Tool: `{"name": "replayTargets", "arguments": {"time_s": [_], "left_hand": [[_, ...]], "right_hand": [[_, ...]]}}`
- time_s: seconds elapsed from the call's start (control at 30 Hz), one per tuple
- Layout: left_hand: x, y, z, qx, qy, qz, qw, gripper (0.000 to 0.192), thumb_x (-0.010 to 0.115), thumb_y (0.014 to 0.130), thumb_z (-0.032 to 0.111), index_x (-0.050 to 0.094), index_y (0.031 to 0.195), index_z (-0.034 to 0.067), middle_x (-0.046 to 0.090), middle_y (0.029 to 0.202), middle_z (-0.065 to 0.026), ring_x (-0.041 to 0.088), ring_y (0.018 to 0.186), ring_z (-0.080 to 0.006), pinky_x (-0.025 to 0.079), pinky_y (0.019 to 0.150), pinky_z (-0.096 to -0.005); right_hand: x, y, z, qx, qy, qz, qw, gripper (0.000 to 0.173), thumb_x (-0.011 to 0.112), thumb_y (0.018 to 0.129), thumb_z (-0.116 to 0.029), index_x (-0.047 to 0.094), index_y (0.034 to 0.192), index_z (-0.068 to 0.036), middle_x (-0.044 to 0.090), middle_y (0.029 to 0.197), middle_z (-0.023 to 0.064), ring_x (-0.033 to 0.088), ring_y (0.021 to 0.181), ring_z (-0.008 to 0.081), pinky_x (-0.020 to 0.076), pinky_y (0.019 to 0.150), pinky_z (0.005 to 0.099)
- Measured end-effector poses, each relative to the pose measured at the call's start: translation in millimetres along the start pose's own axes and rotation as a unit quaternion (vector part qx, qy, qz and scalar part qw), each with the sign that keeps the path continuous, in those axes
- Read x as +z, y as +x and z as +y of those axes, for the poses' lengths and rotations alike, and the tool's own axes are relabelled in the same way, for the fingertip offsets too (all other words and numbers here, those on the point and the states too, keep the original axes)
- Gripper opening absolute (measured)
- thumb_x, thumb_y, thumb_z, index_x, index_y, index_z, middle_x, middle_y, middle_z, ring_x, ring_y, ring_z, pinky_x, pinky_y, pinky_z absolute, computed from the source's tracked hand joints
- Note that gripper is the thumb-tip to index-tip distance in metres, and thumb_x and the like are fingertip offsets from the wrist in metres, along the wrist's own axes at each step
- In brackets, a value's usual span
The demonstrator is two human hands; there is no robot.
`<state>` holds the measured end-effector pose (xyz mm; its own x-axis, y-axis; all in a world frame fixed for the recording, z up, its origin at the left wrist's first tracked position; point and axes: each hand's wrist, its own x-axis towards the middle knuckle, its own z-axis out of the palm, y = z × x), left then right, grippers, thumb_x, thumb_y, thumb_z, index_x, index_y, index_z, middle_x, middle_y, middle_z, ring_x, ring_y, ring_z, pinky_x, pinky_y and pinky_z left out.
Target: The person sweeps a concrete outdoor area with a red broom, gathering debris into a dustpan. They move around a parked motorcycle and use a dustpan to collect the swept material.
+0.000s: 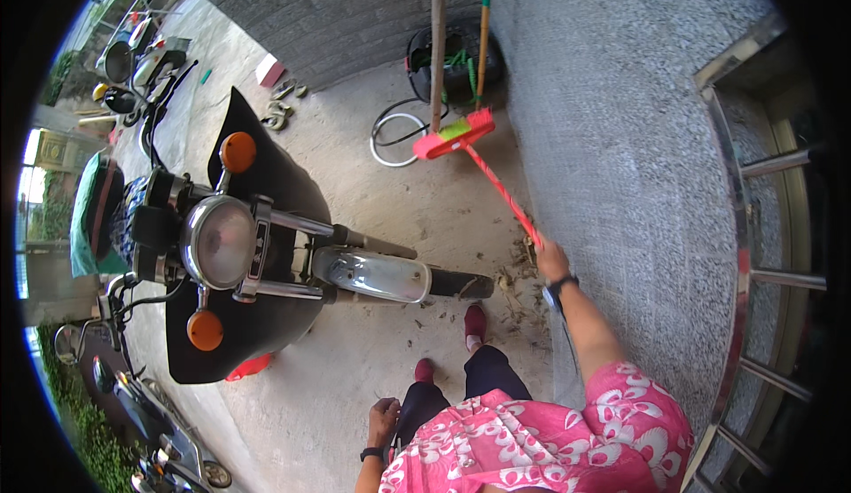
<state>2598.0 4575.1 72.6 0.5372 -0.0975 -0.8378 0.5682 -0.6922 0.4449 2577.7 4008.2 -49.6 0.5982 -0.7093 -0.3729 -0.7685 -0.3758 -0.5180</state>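
My right hand (552,261) grips the red striped handle of a broom (503,190), close to the granite-faced wall. The broom's red and yellow-green head (455,135) points away from me, in front of a wooden pole (437,47) and a bamboo pole (485,34). Whether the head touches either pole I cannot tell. My left hand (383,420) hangs low beside my dark trousers, its fingers curled; whether anything thin is in them is unclear. Dry leaves and debris (510,290) lie on the concrete floor (379,207) near my feet and along the wall base.
A motorcycle (219,241) stands on the left, its front wheel (459,285) reaching towards the wall. A black container (455,61) with green cord sits in the corner beside a looped hose (399,139). Metal window bars (788,279) line the right. Shoes (278,115) lie farther off.
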Motion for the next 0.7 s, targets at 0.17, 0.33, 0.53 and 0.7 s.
{"name": "replayTargets", "arguments": {"time_s": [0.17, 0.33, 0.53, 0.7], "left_hand": [[-6.1, -14.4, -10.1, -0.011, 0.005, 0.052, 0.999, 0.028, 0.063, 0.091, 0.022, 0.066, 0.102, -0.004, 0.069, 0.085, -0.0114, 0.067, 0.072, -0.0178, 0.054, 0.063, -0.0301], [-6.4, -12.1, -24.5, -0.045, -0.044, 0.046, 0.997, 0.031, 0.063, 0.091, 0.022, 0.066, 0.102, -0.006, 0.07, 0.085, -0.0124, 0.067, 0.071, -0.0182, 0.054, 0.063, -0.0309], [1.5, 1.0, -16.8, -0.004, -0.046, 0.026, 0.999, 0.033, 0.063, 0.09, 0.024, 0.065, 0.103, -0.007, 0.069, 0.085, -0.0125, 0.065, 0.071, -0.018, 0.053, 0.065, -0.0306], [7.5, 23.1, -19.7, 0.002, -0.053, -0.007, 0.999, 0.033, 0.063, 0.09, 0.024, 0.065, 0.104, -0.006, 0.069, 0.085, -0.0108, 0.064, 0.071, -0.0167, 0.052, 0.064, -0.0303]], "right_hand": [[22.6, 78.8, -12.5, 0.033, -0.051, -0.07, 0.996, 0.037, 0.051, 0.091, -0.023, 0.058, 0.127, -0.016, 0.065, 0.11, 0.0211, 0.059, 0.104, 0.0429, 0.0468, 0.088, 0.0523], [47.2, 11.4, 60.0, 0.01, -0.022, -0.07, 0.997, 0.039, 0.05, 0.092, -0.024, 0.053, 0.13, -0.017, 0.064, 0.098, 0.0257, 0.06, 0.096, 0.0463, 0.0476, 0.08, 0.0544], [17.6, -217.8, 136.1, 0.156, -0.043, -0.139, 0.977, 0.04, 0.052, 0.092, -0.025, 0.049, 0.132, -0.02, 0.064, 0.102, 0.0279, 0.06, 0.098, 0.0479, 0.0487, 0.082, 0.0563], [-47.8, -322.2, 140.2, 0.134, -0.074, -0.144, 0.978, 0.041, 0.055, 0.09, -0.02, 0.054, 0.13, -0.018, 0.064, 0.1, 0.0273, 0.06, 0.097, 0.0469, 0.0485, 0.081, 0.0549]]}}
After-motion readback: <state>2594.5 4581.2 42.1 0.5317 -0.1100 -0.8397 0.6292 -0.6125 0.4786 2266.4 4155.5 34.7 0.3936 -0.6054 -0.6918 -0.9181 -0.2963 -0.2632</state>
